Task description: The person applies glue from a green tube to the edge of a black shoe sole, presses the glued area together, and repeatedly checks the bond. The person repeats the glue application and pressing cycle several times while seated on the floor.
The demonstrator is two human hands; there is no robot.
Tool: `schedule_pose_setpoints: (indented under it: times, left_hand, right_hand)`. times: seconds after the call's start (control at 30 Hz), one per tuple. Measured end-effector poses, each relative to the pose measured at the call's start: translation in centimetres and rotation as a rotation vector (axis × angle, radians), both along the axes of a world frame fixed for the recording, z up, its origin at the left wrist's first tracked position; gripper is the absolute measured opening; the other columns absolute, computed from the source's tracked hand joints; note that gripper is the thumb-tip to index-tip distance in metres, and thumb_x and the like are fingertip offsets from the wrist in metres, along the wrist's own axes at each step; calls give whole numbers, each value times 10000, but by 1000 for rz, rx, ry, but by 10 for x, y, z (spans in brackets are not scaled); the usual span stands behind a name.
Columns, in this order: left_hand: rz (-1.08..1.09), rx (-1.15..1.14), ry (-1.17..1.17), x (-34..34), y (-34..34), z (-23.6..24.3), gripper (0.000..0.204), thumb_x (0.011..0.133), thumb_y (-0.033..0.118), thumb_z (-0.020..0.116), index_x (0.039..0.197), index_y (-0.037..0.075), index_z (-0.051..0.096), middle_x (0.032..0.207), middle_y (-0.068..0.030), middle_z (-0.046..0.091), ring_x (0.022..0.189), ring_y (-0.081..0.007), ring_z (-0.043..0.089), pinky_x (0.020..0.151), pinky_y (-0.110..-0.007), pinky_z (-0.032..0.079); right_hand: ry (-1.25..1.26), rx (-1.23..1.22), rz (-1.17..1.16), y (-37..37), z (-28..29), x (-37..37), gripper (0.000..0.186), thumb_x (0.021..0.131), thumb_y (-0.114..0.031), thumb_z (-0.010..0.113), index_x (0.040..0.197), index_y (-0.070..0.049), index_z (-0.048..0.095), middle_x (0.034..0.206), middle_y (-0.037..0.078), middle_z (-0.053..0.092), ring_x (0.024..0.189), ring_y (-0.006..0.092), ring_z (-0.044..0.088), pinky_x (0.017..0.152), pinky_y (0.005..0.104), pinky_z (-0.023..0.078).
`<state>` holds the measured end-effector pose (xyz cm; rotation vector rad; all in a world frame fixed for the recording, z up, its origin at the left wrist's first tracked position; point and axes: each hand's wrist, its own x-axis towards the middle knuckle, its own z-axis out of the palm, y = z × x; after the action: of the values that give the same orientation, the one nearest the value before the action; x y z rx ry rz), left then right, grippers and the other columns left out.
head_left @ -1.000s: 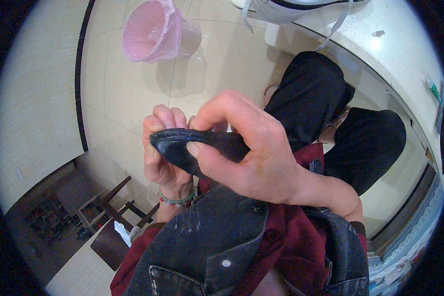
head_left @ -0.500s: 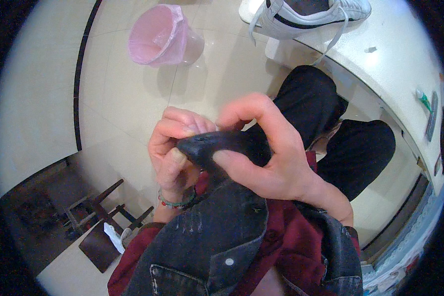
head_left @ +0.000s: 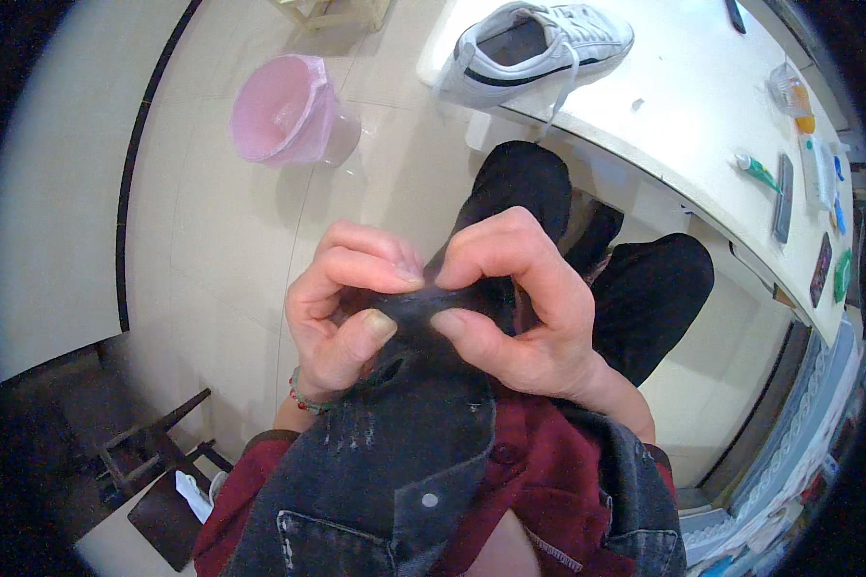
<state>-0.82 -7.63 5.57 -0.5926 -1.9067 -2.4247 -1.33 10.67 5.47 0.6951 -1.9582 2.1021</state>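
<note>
Dark cloth (head_left: 416,306) is stretched between my two hands, above my lap. It looks like the edge of the black denim vest (head_left: 409,433) I am wearing, though the spot is blurred. My left hand (head_left: 346,298) pinches it from the left between thumb and fingers. From the other side my right hand (head_left: 529,308) grips it between thumb and forefinger, the fingertips of both hands nearly meeting. The fingers partly hide the cloth. Beyond the hands, a white sneaker (head_left: 491,82) with a black stripe and loose laces rests on the white table (head_left: 683,125).
A pink lined bin (head_left: 293,111) stands on the floor at far left. On the table's right side lie a green-and-white tube (head_left: 758,171), a grey bar (head_left: 783,197) and a clear container (head_left: 784,87). A dark wooden chair (head_left: 164,433) is at lower left.
The view has shifted, bringing more of the table in. My hands have drawn closer together, and the broad dark fold between them now shows only as a narrow strip.
</note>
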Motion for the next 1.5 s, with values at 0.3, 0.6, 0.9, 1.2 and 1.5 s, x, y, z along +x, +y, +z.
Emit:
schedule_pose_setpoints:
  times: [0.3, 0.6, 0.9, 1.2, 1.5]
  left_hand:
    - [-44, -295, -29, 3, 3, 42, 239, 722, 19, 663, 960, 2, 675, 998, -111, 575, 904, -183, 576, 803, -279, 456]
    - [-158, -469, 66, 0, 39, 22, 262, 707, -51, 725, 954, 27, 682, 934, -92, 594, 851, -184, 598, 746, -268, 474]
    - [-113, -431, 106, 1, 52, 8, 293, 646, -41, 773, 906, 35, 661, 907, -97, 596, 809, -204, 610, 707, -280, 484]
    - [-162, -474, 178, 4, 66, 8, 270, 670, -27, 756, 912, 26, 650, 906, -105, 584, 781, -221, 613, 662, -294, 498]
    - [-257, -486, 144, 1, 63, 5, 307, 663, 46, 767, 953, 37, 666, 929, -124, 601, 844, -243, 599, 754, -324, 477]
  right_hand:
    - [53, -53, -21, 13, -5, 10, 284, 731, -28, 743, 977, -32, 602, 955, 104, 613, 897, 259, 591, 816, 344, 459]
    - [-118, -133, -52, 44, -46, 41, 248, 804, -33, 703, 1019, -20, 580, 1011, 112, 591, 942, 235, 577, 859, 337, 458]
    - [-144, -180, -92, 52, -52, 47, 226, 807, -34, 703, 998, -22, 583, 996, 113, 592, 934, 239, 571, 850, 342, 456]
    - [-72, -135, -90, 66, -57, 53, 263, 804, -150, 721, 998, -27, 593, 980, 108, 611, 932, 252, 573, 845, 371, 445]
    - [-71, -86, -106, 69, -55, 55, 259, 773, -135, 727, 983, -46, 605, 973, 111, 614, 917, 258, 573, 844, 375, 444]
